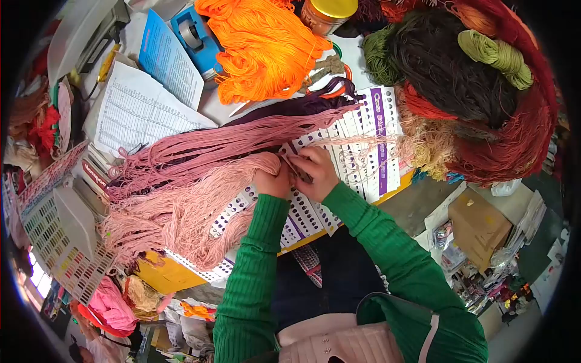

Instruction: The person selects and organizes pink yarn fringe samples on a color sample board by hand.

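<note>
My left hand [275, 182] is closed around the end of a pale pink hank of thread [200, 202], which spreads loosely to the left over the cards. Close beside it, my right hand [316, 173] has its fingers pinched together near a card edge; what lies between the fingertips is too small to make out. Beneath both hands are white punched thread cards [357, 163] with purple bands and rows of holes. Darker pink thread [242, 136] stretches across just above the hands, with dark purple thread [275, 109] behind it.
Bright orange thread [260, 45] lies at the back beside a blue tape dispenser [195, 35] and a jar with a yellow lid [330, 12]. Black thread [454, 66] and dark red thread [514, 145] are heaped at right. Printed sheets [145, 115] and a colour chart [60, 233] are at left.
</note>
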The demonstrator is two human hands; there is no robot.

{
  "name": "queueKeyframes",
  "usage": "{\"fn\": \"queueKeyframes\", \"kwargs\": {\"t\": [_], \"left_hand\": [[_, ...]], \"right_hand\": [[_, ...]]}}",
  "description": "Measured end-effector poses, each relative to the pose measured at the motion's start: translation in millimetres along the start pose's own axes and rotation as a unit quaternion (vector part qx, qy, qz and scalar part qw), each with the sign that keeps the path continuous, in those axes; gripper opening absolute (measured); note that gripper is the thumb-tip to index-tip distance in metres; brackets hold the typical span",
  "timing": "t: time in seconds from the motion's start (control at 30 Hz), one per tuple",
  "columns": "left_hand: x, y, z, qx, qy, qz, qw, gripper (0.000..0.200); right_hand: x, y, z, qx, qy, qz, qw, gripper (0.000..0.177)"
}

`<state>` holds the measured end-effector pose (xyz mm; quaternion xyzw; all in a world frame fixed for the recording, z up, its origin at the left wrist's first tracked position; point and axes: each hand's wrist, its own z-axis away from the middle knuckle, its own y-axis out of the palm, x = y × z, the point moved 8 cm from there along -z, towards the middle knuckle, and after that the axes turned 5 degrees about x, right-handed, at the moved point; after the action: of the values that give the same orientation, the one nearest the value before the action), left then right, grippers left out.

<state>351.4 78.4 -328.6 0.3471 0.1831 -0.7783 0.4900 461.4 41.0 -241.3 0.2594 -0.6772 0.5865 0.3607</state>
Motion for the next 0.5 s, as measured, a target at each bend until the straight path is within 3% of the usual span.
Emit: {"fn": "queueKeyframes", "kwargs": {"t": [0.07,0.1,0.17,0.2,0.27,0.3,0.33,0.4,0.43,0.47,0.5], "left_hand": [[-7,-9,-6,-0.085,0.155,-0.207,0.962,0.007],[-10,-8,-2,-0.062,0.154,-0.181,0.969,0.008],[-20,-15,13,-0.041,0.112,-0.047,0.992,0.007],[-23,-18,27,-0.038,-0.006,0.079,0.996,0.005],[-38,-8,48,0.114,-0.098,0.302,0.941,0.009],[-49,0,61,0.185,-0.126,0.381,0.897,0.021],[-44,0,56,0.187,-0.125,0.381,0.897,0.021],[-39,7,37,0.247,-0.071,0.256,0.932,0.026],[-39,19,36,0.274,-0.098,0.219,0.931,0.024],[-27,17,25,0.208,-0.087,0.018,0.974,0.022],[-15,11,14,0.132,-0.072,-0.183,0.972,0.019]], "right_hand": [[0,-1,-3,-0.015,0.014,-0.015,1.0,0.042],[-1,-1,-4,-0.015,0.028,-0.01,0.999,0.039],[-3,-2,-4,-0.016,0.042,-0.005,0.999,0.035],[-4,-2,-5,-0.01,0.035,-0.007,0.999,0.032],[-6,-2,-5,-0.009,0.035,-0.01,0.999,0.029],[-9,-1,-6,0.003,0.044,-0.027,0.999,0.026],[-9,0,-8,0.017,0.049,-0.042,0.998,0.023],[-8,-5,-9,-0.012,0.041,-0.064,0.997,0.022],[-16,-3,-7,-0.021,0.075,-0.153,0.985,0.021],[-24,-2,-3,-0.028,0.109,-0.239,0.965,0.021],[-25,-4,-5,-0.034,0.106,-0.205,0.972,0.022]]}}
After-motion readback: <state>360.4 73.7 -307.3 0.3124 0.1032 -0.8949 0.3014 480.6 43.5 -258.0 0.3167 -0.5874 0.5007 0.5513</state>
